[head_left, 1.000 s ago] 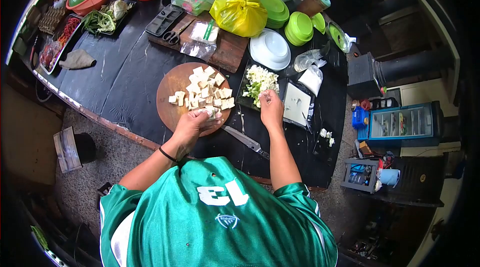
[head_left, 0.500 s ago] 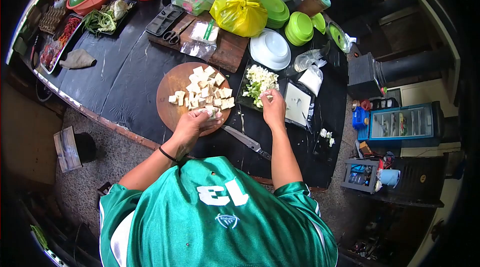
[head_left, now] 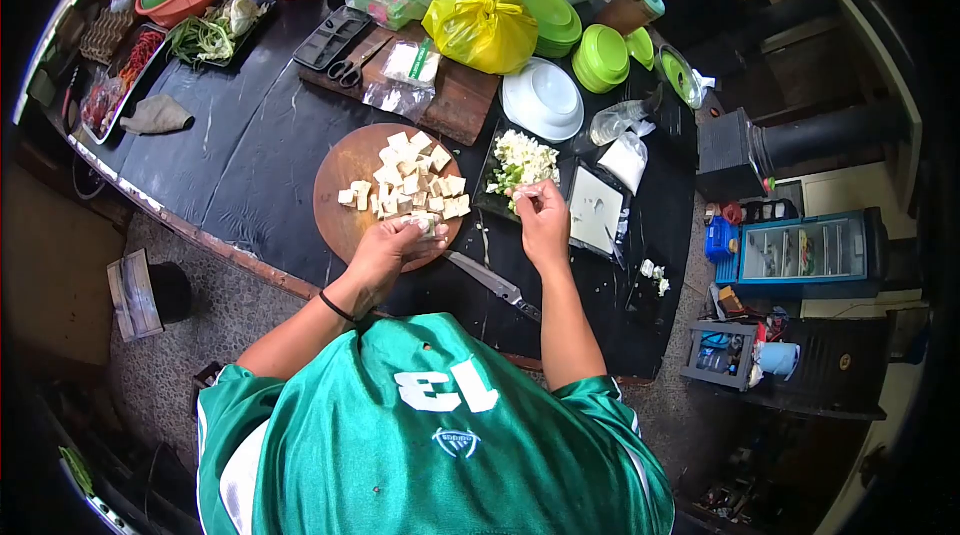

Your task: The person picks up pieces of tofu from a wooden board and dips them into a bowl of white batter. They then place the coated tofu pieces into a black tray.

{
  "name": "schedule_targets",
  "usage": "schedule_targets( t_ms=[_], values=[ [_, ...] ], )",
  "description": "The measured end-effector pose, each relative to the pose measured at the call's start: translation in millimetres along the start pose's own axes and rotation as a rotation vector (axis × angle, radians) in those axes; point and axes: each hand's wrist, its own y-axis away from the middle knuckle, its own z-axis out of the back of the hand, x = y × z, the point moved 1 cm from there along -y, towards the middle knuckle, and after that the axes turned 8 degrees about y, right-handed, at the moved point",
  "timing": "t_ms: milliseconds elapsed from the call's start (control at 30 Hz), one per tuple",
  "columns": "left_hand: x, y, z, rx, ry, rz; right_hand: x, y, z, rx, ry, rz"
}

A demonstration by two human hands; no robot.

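My left hand (head_left: 388, 250) is closed around a tofu piece (head_left: 429, 223) at the near right edge of a round wooden board (head_left: 338, 197). Many pale tofu cubes (head_left: 405, 175) lie heaped on that board. A dark tray (head_left: 490, 203) to the right holds chopped white and green vegetables (head_left: 522, 157). Over its near edge, my right hand (head_left: 545, 225) has thumb and fingers pinched together on a small bit of the chopped vegetables. A knife (head_left: 490, 282) lies between my forearms, its blade tip close to the board.
Behind the board are a wooden slab (head_left: 462, 115) with scissors (head_left: 347, 71), a yellow plastic bag (head_left: 482, 27), white bowls (head_left: 542, 100) and green plates (head_left: 600, 58). A white block in a tray (head_left: 595, 212) lies right of my right hand. Vegetable trays (head_left: 212, 40) stand far left.
My right hand has drawn back slightly toward me and to the left, from the chopped vegetables to the tray's near edge. My left hand stays almost in place with the tofu piece.
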Motion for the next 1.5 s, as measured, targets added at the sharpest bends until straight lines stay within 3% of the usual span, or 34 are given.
schedule_targets(
  t_ms=[67, 267, 367, 733, 800, 900, 1200, 1500],
  values=[
    [0, -1, -1, 0.008, 0.000, 0.003, 14, 8, -8, 0.063, -0.277, -0.007],
    [0, -2, -4, 0.024, -0.020, 0.022, 37, 27, -22, 0.113, -0.228, 0.056],
    [-2, 0, -10, 0.033, -0.019, 0.023, 55, 37, -25, 0.216, -0.046, 0.059],
    [1, -2, -6, 0.043, -0.027, 0.023, 70, 49, -41, 0.308, -0.097, -0.011],
    [1, -1, -6, 0.025, 0.024, 0.018, 78, 48, -39, 0.321, 0.116, 0.177],
    [0, 0, -7, -0.011, 0.048, 0.010, 87, 50, -39, 0.399, 0.032, 0.119],
    [-4, 4, -14, 0.030, 0.027, 0.027, 82, 43, -48, 0.315, 0.248, 0.169],
    [2, 2, -9, 0.094, -0.002, -0.019, 77, 45, -55, 0.253, 0.136, 0.045]
  ],
)
